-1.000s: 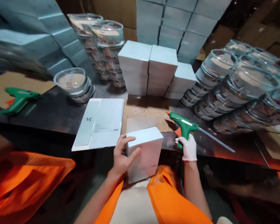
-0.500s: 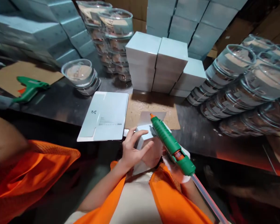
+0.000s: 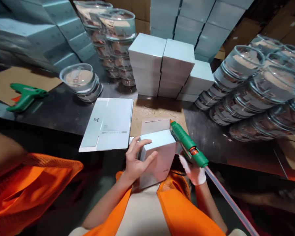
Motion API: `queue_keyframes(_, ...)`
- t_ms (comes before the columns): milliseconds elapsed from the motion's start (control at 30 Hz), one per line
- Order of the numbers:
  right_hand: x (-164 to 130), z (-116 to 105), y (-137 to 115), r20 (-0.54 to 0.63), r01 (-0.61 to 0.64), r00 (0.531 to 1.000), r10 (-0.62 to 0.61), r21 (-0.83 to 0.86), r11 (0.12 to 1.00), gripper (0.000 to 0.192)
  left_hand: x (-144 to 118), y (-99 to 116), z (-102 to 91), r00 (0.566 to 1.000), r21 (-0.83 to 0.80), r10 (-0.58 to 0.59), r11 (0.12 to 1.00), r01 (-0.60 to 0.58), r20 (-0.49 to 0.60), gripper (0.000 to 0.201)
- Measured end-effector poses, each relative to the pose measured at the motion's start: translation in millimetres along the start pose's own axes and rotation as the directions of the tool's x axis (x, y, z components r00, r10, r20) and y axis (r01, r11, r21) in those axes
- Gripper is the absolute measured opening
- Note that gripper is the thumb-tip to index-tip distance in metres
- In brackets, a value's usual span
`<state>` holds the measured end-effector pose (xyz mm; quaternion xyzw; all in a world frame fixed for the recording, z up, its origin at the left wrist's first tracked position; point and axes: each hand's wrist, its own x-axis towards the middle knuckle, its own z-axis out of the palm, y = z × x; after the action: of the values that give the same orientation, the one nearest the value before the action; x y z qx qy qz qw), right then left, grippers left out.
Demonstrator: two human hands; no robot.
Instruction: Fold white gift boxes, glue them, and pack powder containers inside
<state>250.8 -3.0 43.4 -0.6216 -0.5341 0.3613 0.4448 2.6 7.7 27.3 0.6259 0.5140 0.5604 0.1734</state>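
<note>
My left hand (image 3: 137, 160) grips a white box (image 3: 159, 159) by its left side, fingers at the top edge and thumb across the near face. The box stands tilted at the front of the table, against my body. Behind its top, an open flap (image 3: 151, 126) carries a thin line of glue (image 3: 157, 121). In a white glove, my right hand (image 3: 195, 172) is closed around a green hot glue gun (image 3: 186, 141), its handle mostly hidden. The gun's orange nozzle (image 3: 171, 121) is at the flap's right end. A long glue stick (image 3: 226, 193) sticks out behind it.
Flat white cartons (image 3: 110, 124) lie to the left. White boxes (image 3: 159, 65) stand beyond a brown cardboard sheet (image 3: 159, 109). Stacked clear tubs (image 3: 248, 85) rise at right, more (image 3: 78, 78) at left. Another green glue gun (image 3: 26, 96) and a person's orange vest (image 3: 34, 183) are far left.
The glue gun's nozzle has moved right along the flap, and a line of glue now shows there. My right hand has shifted right, uncovering more of the box. My left hand keeps its hold.
</note>
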Motion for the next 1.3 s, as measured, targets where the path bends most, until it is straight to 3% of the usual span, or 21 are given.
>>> queue_keyframes(133, 27.0, 2.3, 7.6, -0.109, -0.192, 0.972, 0.208, 0.14, 0.971, 0.046, -2.2, -4.0, -4.3, 0.994, -0.074, -0.104, 0.992, 0.106, 0.028, 0.027)
queue_keyframes(233, 59.1, 12.4, 10.0, -0.01, -0.356, 0.93, 0.367, 0.226, 0.907, 0.057, -3.0, -6.3, -4.1, 0.992, -0.126, -0.126, 0.984, 0.129, 0.029, 0.029)
queue_keyframes(300, 76.0, 13.4, 11.6, 0.029, -0.453, 0.89, 0.456, 0.18, 0.873, 0.061, -3.8, -8.1, -4.1, 0.992, -0.148, -0.125, 0.981, 0.127, 0.023, 0.029)
queue_keyframes(400, 84.2, 1.4, 11.4, -0.052, -0.481, 0.873, 0.485, 0.068, 0.874, 0.059, -4.5, -11.0, -5.4, 0.993, -0.181, -0.113, 0.977, 0.114, 0.012, 0.03)
queue_keyframes(500, 74.7, -10.7, 1.9, -0.227, -0.382, 0.899, 0.376, 0.019, 0.924, 0.033, -3.3, -12.3, -5.4, 0.995, -0.198, -0.101, 0.975, 0.103, 0.023, 0.032)
queue_keyframes(567, 65.7, -8.0, -10.1, -0.239, -0.237, 0.939, 0.248, 0.074, 0.969, 0.022, -1.7, -11.6, -3.1, 0.995, -0.201, -0.086, 0.975, 0.096, 0.058, 0.034)
queue_keyframes(633, 59.8, 3.5, -23.0, -0.061, -0.171, 0.98, 0.188, 0.221, 0.96, 0.037, -0.6, -9.9, 0.7, 0.993, -0.211, -0.06, 0.974, 0.081, 0.104, 0.036)
queue_keyframes(733, 57.5, 22.4, -34.8, 0.259, -0.289, 0.947, 0.189, 0.434, 0.853, 0.045, -0.6, -8.1, 6.6, 0.99, -0.241, -0.042, 0.968, 0.073, 0.134, 0.04)
queue_keyframes(800, 57.0, 26.0, -35.3, 0.281, -0.284, 0.947, 0.157, 0.501, 0.817, 0.049, -0.9, -9.0, 9.3, 0.99, -0.275, -0.056, 0.957, 0.089, 0.126, 0.043)
queue_keyframes(867, 55.7, 19.7, -33.0, 0.276, -0.161, 0.961, 0.027, 0.478, 0.863, 0.053, -0.5, -11.9, 10.6, 0.993, -0.361, -0.072, 0.927, 0.103, 0.097, 0.048)
queue_keyframes(933, 54.2, 7.5, -32.4, 0.378, -0.004, 0.911, -0.168, 0.413, 0.911, 0.066, 0.5, -16.1, 10.0, 0.995, -0.473, -0.079, 0.875, 0.099, 0.061, 0.059)
queue_keyframes(1000, 53.3, -3.3, -36.0, 0.503, 0.133, 0.808, -0.307, 0.351, 0.927, 0.075, 1.5, -19.9, 7.8, 0.995, -0.518, -0.07, 0.85, 0.094, 0.065, 0.056)
queue_keyframes(1100, 52.6, -6.2, -46.1, 0.562, 0.329, 0.72, -0.407, 0.24, 0.913, 0.054, 1.9, -22.2, 4.0, 0.992, -0.471, -0.047, 0.877, 0.095, 0.113, 0.028)
queue_keyframes(1200, 51.5, 4.2, -51.3, 0.558, 0.427, 0.686, -0.467, 0.211, 0.879, 0.025, 1.3, -19.8, 3.7, 0.992, -0.467, -0.037, 0.88, 0.091, 0.122, 0.022)
queue_keyframes(1300, 50.3, 13.7, -44.8, 0.543, 0.374, 0.715, -0.44, 0.235, 0.897, 0.018, 2.0, -16.5, 3.9, 0.989, -0.452, -0.051, 0.885, 0.11, 0.14, 0.022)
